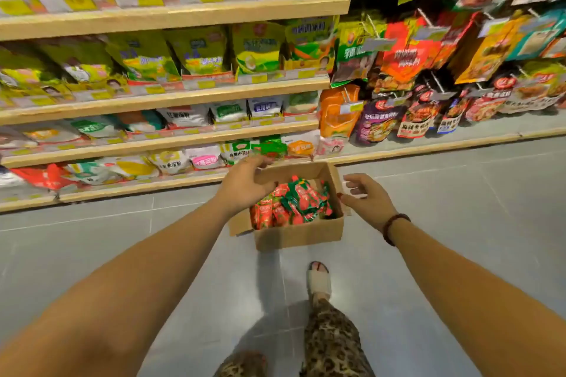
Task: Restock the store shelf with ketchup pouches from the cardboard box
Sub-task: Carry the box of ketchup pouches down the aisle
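Nearest to the camera are the person's legs in leopard-pattern trousers [332, 343], and one foot in a pale sandal [319, 280] stands on the grey tiled floor [444, 223]. Both bare forearms stretch forward from the lower corners of the picture.

The cardboard box [300, 234] stands on the floor just beyond the sandal, close to the floor's far edge where the shelf unit begins. It is open at the top, and one flap [240, 223] hangs outward on its left side. The ketchup pouches [291, 202], red and green, lie in a loose heap inside the box and fill most of its bottom.

The left hand [245, 184] hovers over the far left part of the box, palm down, with the fingers loosely bent and reaching toward the far rim. It holds nothing that I can see. The right hand [367, 197] is beside the right wall of the box, with the fingers spread apart and slightly bent, also holding nothing. A dark bead bracelet [395, 226] is on the right wrist.

Behind the box, the lowest shelf [137, 187] carries white and coloured packets, and some red and green pouches [269, 147] sit there directly beyond the left hand. Higher shelves hold yellow-green bags [199, 52]. To the right, many sauce packets [407, 55] hang on hooks.
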`<state>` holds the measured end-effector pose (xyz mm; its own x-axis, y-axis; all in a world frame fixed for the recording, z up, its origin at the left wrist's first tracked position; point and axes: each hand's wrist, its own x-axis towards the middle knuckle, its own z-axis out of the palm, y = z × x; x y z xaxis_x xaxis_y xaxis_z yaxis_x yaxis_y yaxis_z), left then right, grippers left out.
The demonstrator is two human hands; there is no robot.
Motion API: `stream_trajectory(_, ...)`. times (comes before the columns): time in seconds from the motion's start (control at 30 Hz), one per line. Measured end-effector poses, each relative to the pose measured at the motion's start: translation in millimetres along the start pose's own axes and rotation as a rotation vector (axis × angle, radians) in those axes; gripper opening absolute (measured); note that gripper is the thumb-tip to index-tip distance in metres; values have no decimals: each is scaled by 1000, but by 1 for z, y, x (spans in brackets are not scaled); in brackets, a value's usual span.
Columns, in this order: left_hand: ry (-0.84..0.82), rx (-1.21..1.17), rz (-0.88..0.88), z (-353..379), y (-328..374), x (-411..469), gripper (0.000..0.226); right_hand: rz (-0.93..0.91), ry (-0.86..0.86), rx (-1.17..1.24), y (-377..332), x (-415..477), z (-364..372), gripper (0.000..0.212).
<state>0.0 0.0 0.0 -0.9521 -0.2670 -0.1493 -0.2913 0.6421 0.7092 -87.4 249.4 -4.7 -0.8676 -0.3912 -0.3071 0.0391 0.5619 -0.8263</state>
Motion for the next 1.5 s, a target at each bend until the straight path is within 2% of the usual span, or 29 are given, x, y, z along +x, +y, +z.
stream_trajectory(0.27,71,9,-300,51,-42,91,38,167,-127,-85,60,132,-18,40)
stream_trajectory(0.4,94,114,-423,95,-98,121,43,231,-130,-116,119,176,1,47)
stream_trajectory(0.6,70,222,-613,178,-206,138,59,330,-133,-220,240,222,49,74)
stream_trajectory(0.73,37,227,-681,232,-267,139,74,273,-154,-384,301,254,82,79)
stream_trajectory(0.97,48,196,-622,306,-363,158,95,184,-144,-638,383,316,136,91)
stream_trajectory(1.1,99,204,-579,332,-402,177,99,189,-149,-677,417,344,153,100)
stream_trajectory(1.23,161,274,-594,346,-418,183,109,167,-158,-730,440,361,156,101)
stream_trajectory(1.37,185,329,-568,342,-422,187,109,70,-114,-781,450,376,152,101)
stream_trajectory(1.5,256,346,-602,346,-418,191,107,72,-37,-804,454,384,153,105)
